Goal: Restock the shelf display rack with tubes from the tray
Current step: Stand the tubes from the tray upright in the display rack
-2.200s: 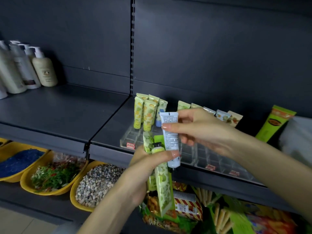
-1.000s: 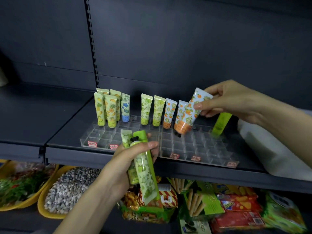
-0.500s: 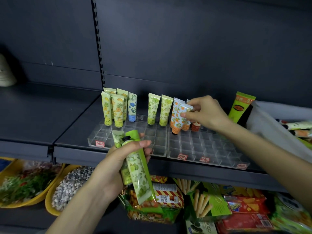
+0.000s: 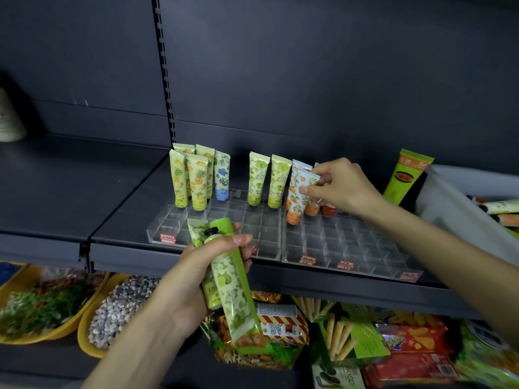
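Tray (image 4: 455,204) beside rack (image 4: 351,248); right hand (image 4: 342,186) pinches orange tube (image 4: 310,181), left hand (image 4: 193,276) grips tubes (image 4: 233,290).

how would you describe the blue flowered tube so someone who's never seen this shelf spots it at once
On the dark middle shelf, find the left clear grid rack. Near its back stands a cluster of yellow pineapple tubes; the blue tube stands upright at that cluster's right end. It alone has blue flowers on white and a blue cap.
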The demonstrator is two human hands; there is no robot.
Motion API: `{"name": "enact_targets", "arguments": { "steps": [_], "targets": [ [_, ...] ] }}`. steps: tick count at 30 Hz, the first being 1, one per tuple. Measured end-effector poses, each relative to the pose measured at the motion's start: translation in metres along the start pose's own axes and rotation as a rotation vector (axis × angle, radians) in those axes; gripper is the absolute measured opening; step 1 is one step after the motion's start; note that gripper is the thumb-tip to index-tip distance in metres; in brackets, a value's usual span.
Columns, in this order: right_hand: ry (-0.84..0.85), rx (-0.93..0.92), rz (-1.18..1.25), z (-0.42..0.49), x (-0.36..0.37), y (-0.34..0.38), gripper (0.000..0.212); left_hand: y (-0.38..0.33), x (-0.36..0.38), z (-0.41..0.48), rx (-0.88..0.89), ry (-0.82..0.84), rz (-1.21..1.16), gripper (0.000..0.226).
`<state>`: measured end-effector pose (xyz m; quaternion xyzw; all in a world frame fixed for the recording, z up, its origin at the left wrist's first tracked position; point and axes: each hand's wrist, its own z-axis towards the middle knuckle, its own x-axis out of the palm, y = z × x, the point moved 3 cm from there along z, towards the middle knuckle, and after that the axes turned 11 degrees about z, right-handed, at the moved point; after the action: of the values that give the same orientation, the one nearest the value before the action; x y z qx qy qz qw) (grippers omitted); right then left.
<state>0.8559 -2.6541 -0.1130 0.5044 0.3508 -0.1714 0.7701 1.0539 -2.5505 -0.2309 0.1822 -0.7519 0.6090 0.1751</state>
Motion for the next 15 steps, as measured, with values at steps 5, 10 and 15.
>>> {"name": "enact_targets", "arguments": {
  "steps": [5,10,15],
  "targets": [
    [0.012,-0.002,-0.016,0.0,-0.001,0.003,0.015,0.0,0.003,-0.005,0.011,0.009,0.015,0.087],
    [0.016,0.004,-0.024,0.001,0.0,0.006,0.021,-0.001,0.004,-0.011,0.016,0.011,0.02,0.071],
    [0.024,0.009,-0.018,-0.001,0.001,0.01,0.014,-0.002,0.006,-0.015,0.013,0.007,0.029,0.073]
  ]
}}
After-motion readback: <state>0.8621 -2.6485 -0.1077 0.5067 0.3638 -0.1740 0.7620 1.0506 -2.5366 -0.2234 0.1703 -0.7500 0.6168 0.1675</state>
